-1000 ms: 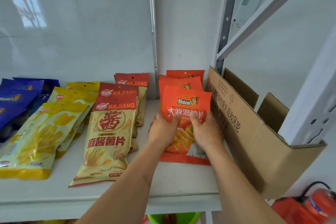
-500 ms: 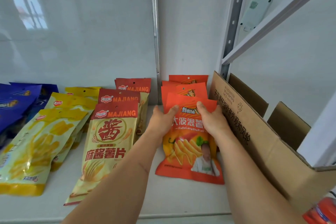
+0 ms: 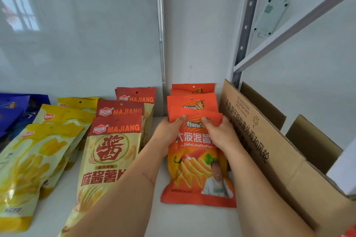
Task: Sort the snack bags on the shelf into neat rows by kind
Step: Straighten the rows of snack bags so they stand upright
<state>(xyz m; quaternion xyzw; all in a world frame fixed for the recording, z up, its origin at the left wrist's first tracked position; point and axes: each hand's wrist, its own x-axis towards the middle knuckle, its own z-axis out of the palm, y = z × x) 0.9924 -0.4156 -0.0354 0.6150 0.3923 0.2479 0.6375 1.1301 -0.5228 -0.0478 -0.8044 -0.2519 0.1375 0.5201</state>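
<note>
Both hands on the front orange bag, flat on the white shelf at the right end. Left hand gripping the top left corner, thumb on top. Right hand gripping the top right corner, thumb on top too. More orange bags stacked in steps just behind, tops peeking out, reaching back to the wall. Big brown box just beside the orange row, on the right, very near the right hand. Red and cream bags in a row of their own to the left, near the left arm. Yellow bags further left, then blue bags at the far edge. Four kinds, four rows, so nearly sorted by the look of it. Probably lining up this front bag now. What could go wrong: pushing too hard toward the back and bunching up the bags behind, since the top edge sits over them. Slippery bags, so easy to slide crooked. Right wrist bumping the box and nudging it, or the box flap squashing the row. Left arm brushing the red and cream bags and knocking that neat row sideways. Bottom of the orange bag near the front of the shelf, so a pull back might tip it off the edge
</note>
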